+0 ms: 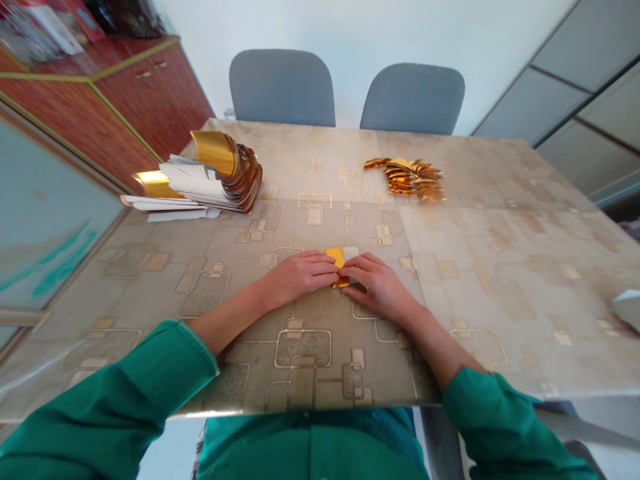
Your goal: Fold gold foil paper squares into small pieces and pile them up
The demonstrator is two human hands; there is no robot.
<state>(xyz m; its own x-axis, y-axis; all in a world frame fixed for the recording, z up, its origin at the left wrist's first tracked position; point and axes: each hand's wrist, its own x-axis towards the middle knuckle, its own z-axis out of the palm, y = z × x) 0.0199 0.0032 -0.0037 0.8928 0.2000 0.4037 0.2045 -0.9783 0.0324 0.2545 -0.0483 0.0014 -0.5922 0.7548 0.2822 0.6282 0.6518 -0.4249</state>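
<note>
Left hand [300, 277] and right hand [380, 288] are held close together on the table [505, 320], and a small gold and white paper [341, 261] is held between them. Neither hand is wide open. The fingers [325, 267] are curled over the paper and pressed down on it, and only a bit of it can be seen. It is kept flat on the table, right in front of the body.

Some of the work looks done, and more looks left. A heap of small folded gold bits [407, 180] has been placed near the far side of the table. A big stack of long gold and white strips [215, 177] is lying to the far left, and it looks larger than the heap.
</note>
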